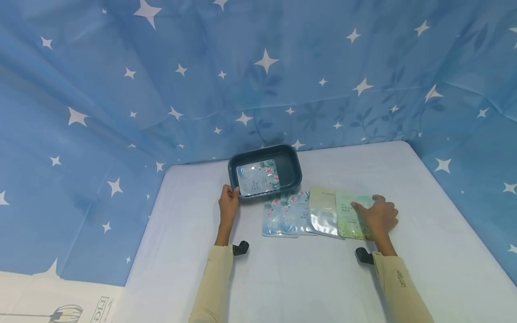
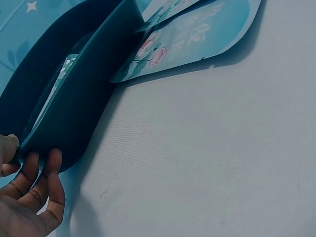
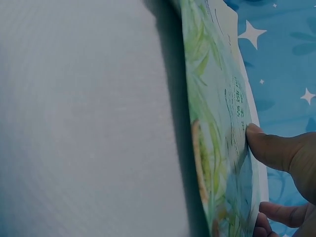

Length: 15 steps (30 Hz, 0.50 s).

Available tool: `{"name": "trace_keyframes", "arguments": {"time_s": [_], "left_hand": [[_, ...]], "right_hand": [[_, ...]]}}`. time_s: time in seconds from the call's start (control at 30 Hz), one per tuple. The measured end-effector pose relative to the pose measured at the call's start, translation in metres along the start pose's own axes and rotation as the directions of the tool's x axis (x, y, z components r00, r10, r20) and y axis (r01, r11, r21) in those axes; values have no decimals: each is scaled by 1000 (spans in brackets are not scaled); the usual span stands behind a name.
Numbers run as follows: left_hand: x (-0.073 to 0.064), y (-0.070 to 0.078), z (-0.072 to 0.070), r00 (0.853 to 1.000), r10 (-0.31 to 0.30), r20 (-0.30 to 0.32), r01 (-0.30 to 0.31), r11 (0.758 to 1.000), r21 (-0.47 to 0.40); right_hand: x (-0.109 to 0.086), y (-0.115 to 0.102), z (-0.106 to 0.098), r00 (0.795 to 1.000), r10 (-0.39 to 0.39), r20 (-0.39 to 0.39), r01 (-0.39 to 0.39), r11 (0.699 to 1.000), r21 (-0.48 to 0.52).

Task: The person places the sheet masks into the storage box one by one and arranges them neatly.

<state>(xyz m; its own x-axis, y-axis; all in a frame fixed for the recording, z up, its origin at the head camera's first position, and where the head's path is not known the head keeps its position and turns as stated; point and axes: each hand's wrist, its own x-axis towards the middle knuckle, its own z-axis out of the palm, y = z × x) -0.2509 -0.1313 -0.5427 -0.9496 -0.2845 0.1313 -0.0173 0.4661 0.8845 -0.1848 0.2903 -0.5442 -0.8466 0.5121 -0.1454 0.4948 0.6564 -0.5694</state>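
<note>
My left hand (image 1: 229, 204) pinches the near left corner of a dark teal plastic basin (image 1: 296, 172), thumb over the rim and fingers against the outer wall. Inside the basin lies a pale blue floral sheet mask packet (image 1: 258, 178). My right hand (image 1: 379, 217) holds the right side of a green sheet mask packet (image 1: 350, 215); its thumb (image 3: 266, 145) presses the printed face and the other fingers are at the edge. This packet overlaps a cream and silver packet (image 1: 323, 211). Blue floral packets (image 1: 276, 220) lie overlapping to the left, close to the basin.
A white-covered table (image 1: 299, 278) carries everything. Blue star-patterned cloth (image 1: 226, 89) rises directly behind the basin and along both sides. Black camera mounts (image 1: 241, 248) stick out from both wrists. A printed whisk drawing shows on pale cloth (image 1: 89, 296) at lower left.
</note>
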Motion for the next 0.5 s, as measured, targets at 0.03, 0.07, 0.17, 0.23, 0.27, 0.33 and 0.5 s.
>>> {"name": "trace_keyframes", "arguments": {"time_s": [0.03,0.07,0.17,0.23,0.27,0.33,0.5], "left_hand": [[0,0,0,1000,-2,-1,2,1000,-4],[0,0,0,1000,-2,-2,2,1000,-5],[0,-1,0,1000,1,-5,-1,1000,-6],[0,-2,0,1000,3,-4,-3,1000,-8],[1,-2,0,1000,3,-4,-3,1000,-9],[1,-2,0,1000,2,-2,-2,1000,-10],[2,-1,0,1000,5,2,-5,1000,-23]], "right_hand": [[0,0,0,1000,4,1,-4,1000,2],[0,-1,1,1000,7,2,-7,1000,3],[0,0,2,1000,10,0,-10,1000,4],[0,0,3,1000,9,-4,-9,1000,4],[0,0,3,1000,9,-7,-9,1000,5],[-1,0,4,1000,7,-14,-7,1000,6],[-1,-3,3,1000,0,-24,0,1000,-4]]}}
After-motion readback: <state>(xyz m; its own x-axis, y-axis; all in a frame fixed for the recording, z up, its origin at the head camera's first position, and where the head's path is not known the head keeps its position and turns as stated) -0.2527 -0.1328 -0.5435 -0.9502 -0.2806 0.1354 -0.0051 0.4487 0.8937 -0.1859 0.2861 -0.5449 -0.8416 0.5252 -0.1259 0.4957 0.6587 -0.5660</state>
